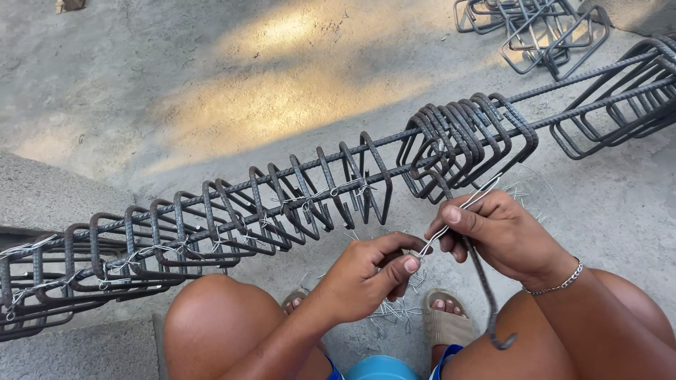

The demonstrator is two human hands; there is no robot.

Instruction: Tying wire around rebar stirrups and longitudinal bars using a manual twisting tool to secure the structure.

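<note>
A long cage of rusty steel bars and square stirrups runs from lower left to upper right in front of me. My left hand pinches the low end of a thin, shiny tie wire. My right hand holds the same wire higher up, along with a steel bar that hangs down past my right knee, ending in a hook. Both hands are just below a bunch of stirrups pushed close together. Several stirrups to the left are tied with wire.
More loose stirrups lie on the concrete floor at the top right. Short wire pieces are scattered on the ground by my sandalled feet. A concrete ledge is at the left. My knees frame the bottom of the view.
</note>
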